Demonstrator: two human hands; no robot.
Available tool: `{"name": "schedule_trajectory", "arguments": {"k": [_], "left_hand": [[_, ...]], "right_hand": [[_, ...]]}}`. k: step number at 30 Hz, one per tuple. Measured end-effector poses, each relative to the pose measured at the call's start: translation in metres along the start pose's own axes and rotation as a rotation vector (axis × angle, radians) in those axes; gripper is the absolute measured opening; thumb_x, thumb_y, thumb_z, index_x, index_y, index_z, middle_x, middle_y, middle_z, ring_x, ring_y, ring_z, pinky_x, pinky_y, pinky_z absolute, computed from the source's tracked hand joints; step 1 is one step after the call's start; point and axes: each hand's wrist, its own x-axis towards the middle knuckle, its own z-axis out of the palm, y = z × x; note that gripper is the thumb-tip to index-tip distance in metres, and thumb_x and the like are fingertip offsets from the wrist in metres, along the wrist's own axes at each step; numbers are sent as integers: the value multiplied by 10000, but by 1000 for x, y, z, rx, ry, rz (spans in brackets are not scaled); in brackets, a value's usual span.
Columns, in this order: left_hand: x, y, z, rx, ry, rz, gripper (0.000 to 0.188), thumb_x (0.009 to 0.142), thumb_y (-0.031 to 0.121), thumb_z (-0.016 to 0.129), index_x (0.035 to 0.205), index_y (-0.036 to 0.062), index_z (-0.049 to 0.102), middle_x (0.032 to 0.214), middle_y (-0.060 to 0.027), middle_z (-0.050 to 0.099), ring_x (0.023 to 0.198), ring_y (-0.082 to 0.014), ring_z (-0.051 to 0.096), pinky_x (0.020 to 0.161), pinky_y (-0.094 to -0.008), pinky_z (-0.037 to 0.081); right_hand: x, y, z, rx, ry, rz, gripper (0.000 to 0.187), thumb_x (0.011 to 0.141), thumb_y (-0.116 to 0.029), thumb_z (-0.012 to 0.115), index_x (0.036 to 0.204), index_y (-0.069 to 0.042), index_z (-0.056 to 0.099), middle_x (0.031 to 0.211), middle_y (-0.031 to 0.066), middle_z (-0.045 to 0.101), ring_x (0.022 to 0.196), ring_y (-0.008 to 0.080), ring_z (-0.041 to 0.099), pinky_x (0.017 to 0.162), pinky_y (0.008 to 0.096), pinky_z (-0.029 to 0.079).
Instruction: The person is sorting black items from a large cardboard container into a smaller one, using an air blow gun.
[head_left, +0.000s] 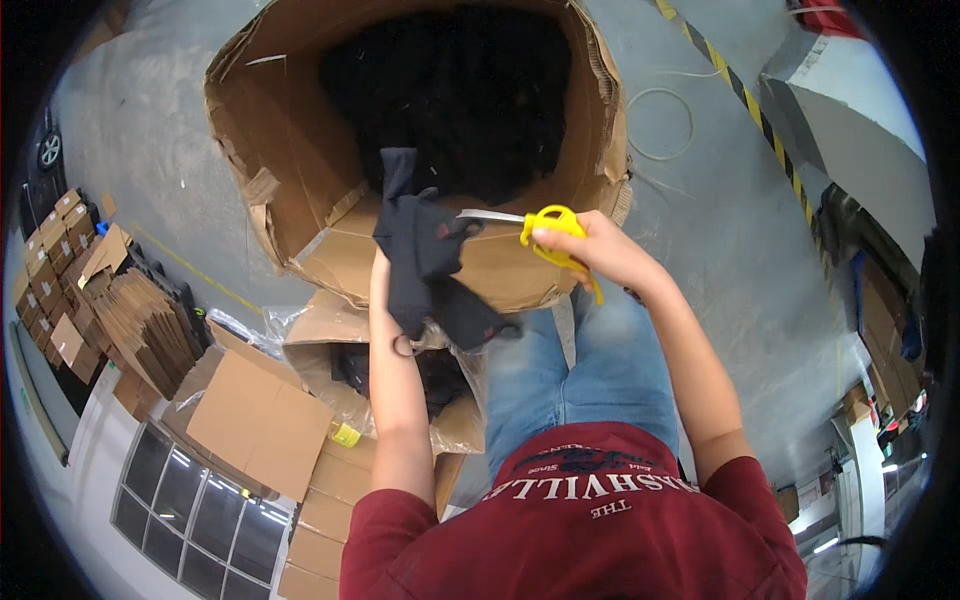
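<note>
In my right hand (605, 250) is a pair of scissors with yellow handles (550, 222), the fingers closed around them. Their metal blades point left and reach the edge of a dark cloth piece (412, 245). My left forearm runs up under this cloth, which covers the left hand and its fingers. The cloth is held up in front of the big cardboard box (290, 130), with parts of it hanging down. Its exact kind is unclear. A heap of black cloth (460, 90) lies inside the big box.
A smaller plastic-lined carton (315, 335) with dark cloth in it stands below my left forearm. Further left are a cardboard sheet (255, 420), flattened cartons (145, 325) and stacked boxes (50, 250). A hose loop (660, 125) lies on the floor at right, near black-and-yellow tape (750, 105).
</note>
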Motion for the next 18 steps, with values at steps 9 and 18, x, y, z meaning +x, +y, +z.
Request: {"name": "schedule_trajectory", "arguments": {"k": [9,18], "left_hand": [[-2,44,25,20,620,-126,402,907,264,526,1199,-11,499,1023,-104,601,923,-180,583,820,-296,497],[-41,34,61,-283,501,-12,504,893,379,537,1264,43,477,1171,-83,543,1019,-182,525,911,-283,423]], "right_hand": [[-4,-13,5,-286,113,-14,509,770,-543,594,841,-41,642,572,71,596,513,175,595,505,318,456],[10,19,8,-252,85,-48,503,770,-549,587,797,-48,632,588,86,609,525,167,614,494,318,458]]}}
